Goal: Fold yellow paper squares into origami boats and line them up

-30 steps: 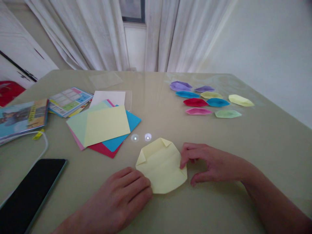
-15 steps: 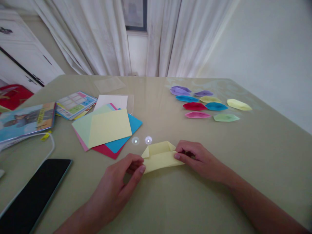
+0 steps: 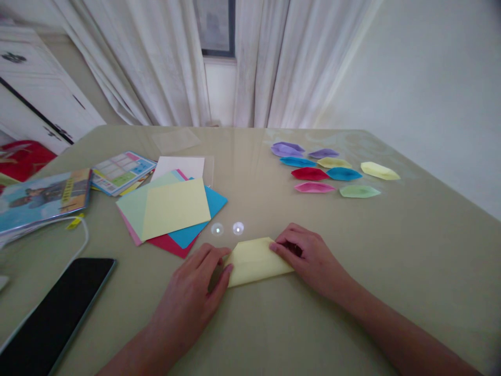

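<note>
A pale yellow paper [image 3: 253, 259], folded in half into a flat strip, lies on the olive table [image 3: 410, 250] in front of me. My left hand [image 3: 193, 292] presses its left end with the fingertips. At the right end, my right hand [image 3: 307, 257] holds the paper down, fingers bent over the edge.
A stack of coloured paper sheets [image 3: 172, 209] lies left of centre. Several folded paper boats [image 3: 329, 169] in many colours sit at the back right. A black phone [image 3: 50, 313] with a white cable, and booklets [image 3: 43, 196], are on the left. Curtains hang behind.
The yellow paper, flat with folded corners a second ago, has been folded in half and is now pressed flat. Both hands moved onto its ends.
</note>
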`<state>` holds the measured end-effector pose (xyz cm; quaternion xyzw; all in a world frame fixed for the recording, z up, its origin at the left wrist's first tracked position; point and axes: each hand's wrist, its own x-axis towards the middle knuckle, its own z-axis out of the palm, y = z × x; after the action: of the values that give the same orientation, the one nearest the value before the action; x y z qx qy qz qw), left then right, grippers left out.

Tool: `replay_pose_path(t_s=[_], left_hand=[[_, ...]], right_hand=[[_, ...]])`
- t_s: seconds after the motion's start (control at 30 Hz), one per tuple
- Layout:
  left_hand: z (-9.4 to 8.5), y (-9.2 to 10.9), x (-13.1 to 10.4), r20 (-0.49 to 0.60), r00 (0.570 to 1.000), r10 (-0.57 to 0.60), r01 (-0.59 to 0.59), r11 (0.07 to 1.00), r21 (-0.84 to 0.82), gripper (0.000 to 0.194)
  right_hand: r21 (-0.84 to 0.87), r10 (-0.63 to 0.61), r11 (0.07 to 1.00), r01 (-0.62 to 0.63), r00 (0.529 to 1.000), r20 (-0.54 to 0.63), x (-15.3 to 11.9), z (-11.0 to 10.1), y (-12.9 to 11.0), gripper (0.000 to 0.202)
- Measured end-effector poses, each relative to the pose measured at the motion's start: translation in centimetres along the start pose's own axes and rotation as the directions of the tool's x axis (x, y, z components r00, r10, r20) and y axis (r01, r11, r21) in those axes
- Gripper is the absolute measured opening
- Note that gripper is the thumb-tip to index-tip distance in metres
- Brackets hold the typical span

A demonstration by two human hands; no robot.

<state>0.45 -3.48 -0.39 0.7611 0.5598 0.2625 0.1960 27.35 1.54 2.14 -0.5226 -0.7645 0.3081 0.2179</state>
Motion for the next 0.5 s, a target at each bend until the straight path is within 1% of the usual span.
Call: replay_pose_path(t_s=[0.03, 0.1, 0.2, 0.27, 0.37, 0.43, 0.5], left_hand=[[0.18, -0.18, -0.07, -0.012, 1.000, 0.014, -0.013, 1.000, 0.022, 0.024], [0.38, -0.39, -0.23, -0.005, 1.000, 0.022, -0.022, 0.999, 0.042, 0.025], [0.50, -0.33, -0.41, 0.015, 1.000, 0.019, -0.020, 0.999, 0.042, 0.028], [0.55, -0.18, -0.44, 0.020, 1.000, 0.006, -0.007, 0.999, 0.032, 0.026], [0.57, 0.01, -0.38, 0.046, 0.999, -0.025, 0.026, 0.999, -0.020, 0.017], [0.46, 0.06, -0.32, 0.070, 0.996, -0.059, 0.064, 0.996, -0.068, 0.012], [0.23, 0.05, -0.28, 0.086, 0.992, -0.091, 0.103, 0.983, -0.150, 0.012]], right_hand=[[-0.010, -0.001, 1.000, 0.001, 1.000, -0.013, 0.01, 0.12, 0.06, 0.025], [-0.009, 0.022, 1.000, -0.022, 0.999, -0.027, 0.01, 0.36, 0.09, 0.020], [0.012, 0.050, 0.999, -0.049, 0.998, -0.029, -0.02, 0.67, 0.03, 0.013], [0.010, 0.057, 0.998, -0.056, 0.998, -0.031, -0.05, 0.84, 0.06, 0.012], [-0.021, 0.042, 0.999, -0.043, 0.998, -0.037, -0.17, 0.98, 0.22, 0.015], [-0.028, 0.004, 1.000, -0.006, 0.998, -0.060, -0.27, 0.91, 0.31, 0.017], [-0.005, -0.045, 0.999, 0.045, 0.995, -0.090, -0.31, 0.71, 0.32, 0.020]])
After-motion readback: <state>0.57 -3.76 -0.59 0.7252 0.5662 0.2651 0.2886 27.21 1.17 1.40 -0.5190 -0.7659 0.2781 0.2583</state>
